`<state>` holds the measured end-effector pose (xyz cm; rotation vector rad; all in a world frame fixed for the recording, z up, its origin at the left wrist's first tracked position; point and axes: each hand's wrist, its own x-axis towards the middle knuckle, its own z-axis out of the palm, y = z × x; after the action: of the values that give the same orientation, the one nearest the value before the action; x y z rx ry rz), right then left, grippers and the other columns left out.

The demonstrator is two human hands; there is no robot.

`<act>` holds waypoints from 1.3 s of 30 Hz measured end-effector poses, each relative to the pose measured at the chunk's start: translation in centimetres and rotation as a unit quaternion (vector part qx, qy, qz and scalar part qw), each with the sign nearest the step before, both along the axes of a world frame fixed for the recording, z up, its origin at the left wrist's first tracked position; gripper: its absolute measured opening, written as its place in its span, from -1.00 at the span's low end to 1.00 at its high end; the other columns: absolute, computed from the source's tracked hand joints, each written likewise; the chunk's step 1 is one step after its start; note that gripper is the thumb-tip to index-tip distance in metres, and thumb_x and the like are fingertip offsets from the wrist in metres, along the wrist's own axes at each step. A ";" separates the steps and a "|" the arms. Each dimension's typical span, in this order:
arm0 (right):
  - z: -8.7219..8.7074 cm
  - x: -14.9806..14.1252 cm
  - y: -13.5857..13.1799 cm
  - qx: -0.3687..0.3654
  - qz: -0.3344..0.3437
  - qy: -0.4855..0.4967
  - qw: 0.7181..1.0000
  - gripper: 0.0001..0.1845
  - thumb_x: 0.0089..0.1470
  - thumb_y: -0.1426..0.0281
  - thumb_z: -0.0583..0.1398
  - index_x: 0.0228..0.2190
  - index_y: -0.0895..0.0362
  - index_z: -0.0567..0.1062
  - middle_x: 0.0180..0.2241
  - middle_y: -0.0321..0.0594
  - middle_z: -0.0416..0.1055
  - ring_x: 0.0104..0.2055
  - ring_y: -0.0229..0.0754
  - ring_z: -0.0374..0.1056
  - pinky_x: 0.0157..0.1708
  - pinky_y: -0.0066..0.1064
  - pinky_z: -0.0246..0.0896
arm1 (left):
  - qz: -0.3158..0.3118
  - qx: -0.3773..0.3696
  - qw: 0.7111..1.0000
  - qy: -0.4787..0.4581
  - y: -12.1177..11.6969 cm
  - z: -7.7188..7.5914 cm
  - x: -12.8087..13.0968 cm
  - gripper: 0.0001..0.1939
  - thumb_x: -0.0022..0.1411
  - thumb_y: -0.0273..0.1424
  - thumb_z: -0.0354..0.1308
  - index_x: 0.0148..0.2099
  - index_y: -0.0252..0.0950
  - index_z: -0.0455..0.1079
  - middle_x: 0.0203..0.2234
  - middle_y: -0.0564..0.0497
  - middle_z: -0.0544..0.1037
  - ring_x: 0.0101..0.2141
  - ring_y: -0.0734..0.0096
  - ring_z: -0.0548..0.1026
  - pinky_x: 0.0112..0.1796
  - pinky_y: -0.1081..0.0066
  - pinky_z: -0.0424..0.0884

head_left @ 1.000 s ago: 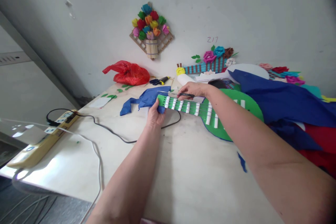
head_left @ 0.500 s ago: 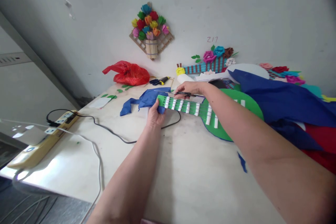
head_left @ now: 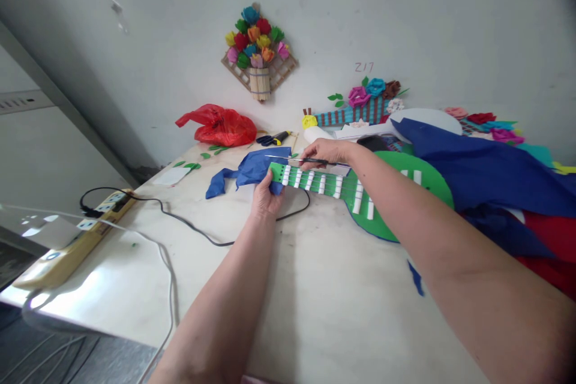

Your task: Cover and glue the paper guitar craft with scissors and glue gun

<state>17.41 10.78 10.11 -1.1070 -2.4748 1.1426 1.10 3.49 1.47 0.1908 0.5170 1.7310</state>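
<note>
Guitar [head_left: 348, 194], green and flat, sits toward the back edge of the worktop [head_left: 333, 300], its long neck running left to the left hand [head_left: 266, 198], clamped on the tip over blue sheeting [head_left: 256, 167]. The right hand [head_left: 324, 150], pinched around a slim dark-handled tool [head_left: 317, 161], hangs nearer mid-neck.

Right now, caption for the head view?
Left hand grips the green paper guitar's neck; right hand holds scissors above blue paper.
</note>
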 end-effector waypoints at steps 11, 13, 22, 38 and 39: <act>-0.3 -0.1 0.6 -0.009 0.001 -0.012 1.000 -0.52 -0.25 0.05 0.30 -0.36 0.17 0.54 -0.61 -0.33 0.30 -0.60 -0.38 0.16 -0.54 -0.48 0.13 | -0.001 0.011 1.000 0.001 0.1 -0.1 0.0 -0.83 0.18 -0.60 0.03 -0.21 -0.38 0.41 -0.45 -0.01 0.57 -0.42 0.47 0.54 -0.17 0.38 0.44; -0.3 -0.4 0.8 -0.011 0.010 -0.015 1.000 -0.51 -0.26 0.04 0.30 -0.36 0.17 0.54 -0.63 -0.35 0.28 -0.61 -0.38 0.16 -0.55 -0.48 0.13 | -0.005 0.012 1.000 -0.002 0.2 -0.1 0.0 -0.81 0.18 -0.59 0.02 -0.18 -0.39 0.41 -0.45 -0.02 0.57 -0.41 0.46 0.54 -0.18 0.39 0.45; 0.2 -1.5 0.6 -0.002 0.031 -0.002 1.000 -0.53 -0.32 0.07 0.34 -0.44 0.19 0.52 -0.64 -0.36 0.26 -0.60 -0.38 0.13 -0.55 -0.47 0.10 | -0.004 0.006 1.000 -0.005 0.1 0.0 0.0 -0.81 0.18 -0.59 0.03 -0.18 -0.38 0.41 -0.43 -0.02 0.58 -0.42 0.46 0.54 -0.20 0.40 0.46; -0.1 -0.9 0.9 0.009 -0.002 0.009 1.000 -0.58 -0.32 0.16 0.35 -0.41 0.19 0.57 -0.64 -0.35 0.29 -0.61 -0.41 0.10 -0.57 -0.49 0.08 | -0.021 0.007 1.000 0.005 0.4 -0.2 -0.3 -0.84 0.22 -0.47 0.02 -0.21 -0.37 0.41 -0.31 -0.07 0.57 -0.23 0.36 0.53 -0.10 0.32 0.41; 0.0 -0.9 0.9 0.010 -0.002 0.004 1.000 -0.58 -0.30 0.13 0.34 -0.41 0.19 0.56 -0.63 -0.35 0.29 -0.61 -0.40 0.12 -0.57 -0.49 0.09 | -0.021 0.006 1.000 0.005 0.3 -0.1 -0.3 -0.84 0.23 -0.47 0.02 -0.20 -0.38 0.41 -0.31 -0.07 0.57 -0.22 0.36 0.52 -0.09 0.33 0.41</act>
<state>16.48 11.72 10.07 -1.0987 -2.4725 1.1168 0.85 3.82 1.32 0.2177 0.5067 1.6929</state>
